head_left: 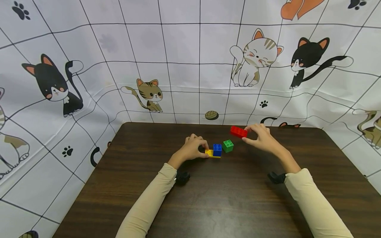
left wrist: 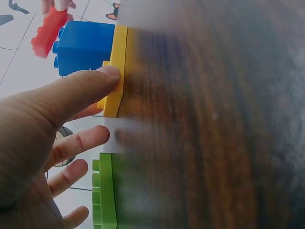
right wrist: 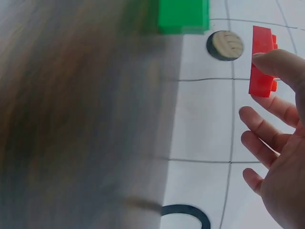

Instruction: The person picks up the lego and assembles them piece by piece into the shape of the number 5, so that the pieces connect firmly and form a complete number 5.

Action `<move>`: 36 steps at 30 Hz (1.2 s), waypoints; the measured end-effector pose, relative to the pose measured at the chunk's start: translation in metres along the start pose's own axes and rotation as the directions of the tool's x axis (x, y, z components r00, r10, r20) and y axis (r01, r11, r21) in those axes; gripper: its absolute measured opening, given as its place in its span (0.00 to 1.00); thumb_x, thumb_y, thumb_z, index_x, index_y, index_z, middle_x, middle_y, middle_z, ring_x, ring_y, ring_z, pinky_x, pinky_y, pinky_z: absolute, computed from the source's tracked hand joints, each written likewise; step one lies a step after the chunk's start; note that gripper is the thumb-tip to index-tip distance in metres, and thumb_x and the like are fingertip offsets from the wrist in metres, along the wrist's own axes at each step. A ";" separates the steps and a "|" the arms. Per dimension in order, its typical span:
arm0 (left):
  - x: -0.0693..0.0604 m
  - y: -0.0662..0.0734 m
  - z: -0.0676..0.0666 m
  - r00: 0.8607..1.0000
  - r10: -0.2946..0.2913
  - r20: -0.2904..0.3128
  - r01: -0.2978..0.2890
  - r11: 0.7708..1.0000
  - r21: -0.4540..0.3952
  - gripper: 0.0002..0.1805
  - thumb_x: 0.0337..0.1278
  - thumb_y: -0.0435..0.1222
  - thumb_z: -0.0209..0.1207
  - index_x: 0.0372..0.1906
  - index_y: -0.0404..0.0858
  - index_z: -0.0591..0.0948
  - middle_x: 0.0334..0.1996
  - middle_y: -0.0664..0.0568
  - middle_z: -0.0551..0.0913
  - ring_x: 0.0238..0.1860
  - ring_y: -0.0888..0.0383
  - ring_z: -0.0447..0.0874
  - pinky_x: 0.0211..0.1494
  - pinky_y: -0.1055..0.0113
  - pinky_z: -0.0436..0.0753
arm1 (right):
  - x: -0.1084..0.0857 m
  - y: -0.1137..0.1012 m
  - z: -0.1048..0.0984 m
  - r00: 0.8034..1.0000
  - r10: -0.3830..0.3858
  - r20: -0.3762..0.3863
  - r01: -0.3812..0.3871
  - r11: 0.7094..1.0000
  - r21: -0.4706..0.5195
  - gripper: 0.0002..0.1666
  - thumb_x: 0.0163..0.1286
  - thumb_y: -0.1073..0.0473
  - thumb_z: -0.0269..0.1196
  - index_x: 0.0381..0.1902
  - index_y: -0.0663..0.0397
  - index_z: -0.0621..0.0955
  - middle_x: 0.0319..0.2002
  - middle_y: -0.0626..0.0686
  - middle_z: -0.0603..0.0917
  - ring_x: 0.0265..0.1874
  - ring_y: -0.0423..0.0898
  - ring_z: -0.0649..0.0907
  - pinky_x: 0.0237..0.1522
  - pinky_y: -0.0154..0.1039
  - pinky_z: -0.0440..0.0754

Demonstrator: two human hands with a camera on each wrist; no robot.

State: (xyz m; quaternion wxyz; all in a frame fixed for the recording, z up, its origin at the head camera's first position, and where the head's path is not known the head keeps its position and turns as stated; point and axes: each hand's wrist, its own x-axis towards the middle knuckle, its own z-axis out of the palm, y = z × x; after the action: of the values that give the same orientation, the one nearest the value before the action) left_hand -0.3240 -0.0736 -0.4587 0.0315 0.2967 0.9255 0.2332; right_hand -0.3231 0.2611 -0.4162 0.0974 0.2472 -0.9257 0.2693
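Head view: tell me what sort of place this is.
Likely an indoor play or filming corner: a dark wood-grain table, a cat-print sheet behind it, and toy bricks in bright colours.

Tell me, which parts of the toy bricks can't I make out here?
- Head view: the left end of the yellow piece, covered by the left hand.
- Left wrist view: the rest of the light green piece, cut off by the bottom edge; fine detail on the red brick, blurred.
- Right wrist view: the rest of the green block, cut off by the top edge.
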 end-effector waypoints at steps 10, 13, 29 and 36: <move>-0.001 0.000 -0.001 1.000 -0.008 0.005 0.008 1.000 -0.003 0.12 0.55 0.50 0.73 0.39 0.52 0.85 0.44 0.56 0.81 0.57 0.49 0.65 0.65 0.45 0.60 | 0.017 -0.025 0.001 0.999 -0.032 0.027 0.031 0.997 0.065 0.19 0.66 0.56 0.71 0.51 0.58 0.82 0.48 0.59 0.83 0.53 0.59 0.71 0.52 0.52 0.60; -0.001 0.001 -0.001 1.000 -0.011 0.005 0.011 1.000 -0.001 0.12 0.55 0.50 0.73 0.40 0.51 0.85 0.44 0.56 0.81 0.58 0.49 0.65 0.65 0.45 0.60 | 0.020 -0.034 0.002 0.998 -0.043 0.041 0.039 0.995 0.088 0.20 0.65 0.56 0.72 0.52 0.57 0.82 0.49 0.59 0.83 0.52 0.58 0.71 0.53 0.52 0.60; 0.001 0.000 0.002 1.000 -0.011 0.012 0.011 1.000 0.026 0.13 0.55 0.51 0.73 0.40 0.52 0.85 0.44 0.57 0.81 0.58 0.50 0.66 0.64 0.46 0.61 | 0.024 -0.062 0.018 0.992 -0.086 0.088 0.075 0.991 0.114 0.23 0.65 0.54 0.72 0.54 0.57 0.82 0.53 0.60 0.79 0.57 0.58 0.68 0.56 0.56 0.59; 0.001 -0.001 0.000 1.000 -0.014 0.014 0.014 1.000 0.011 0.13 0.56 0.51 0.73 0.41 0.51 0.85 0.45 0.55 0.81 0.58 0.50 0.66 0.64 0.45 0.61 | 0.025 -0.065 0.023 0.987 -0.101 0.124 0.087 0.989 0.117 0.23 0.65 0.54 0.72 0.54 0.57 0.81 0.53 0.62 0.78 0.57 0.59 0.67 0.54 0.55 0.58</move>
State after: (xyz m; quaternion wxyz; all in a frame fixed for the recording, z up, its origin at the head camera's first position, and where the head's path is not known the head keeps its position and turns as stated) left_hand -0.3255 -0.0735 -0.4590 0.0381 0.2919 0.9287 0.2257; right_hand -0.3122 0.1909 -0.3987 0.0359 0.3126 -0.9008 0.2992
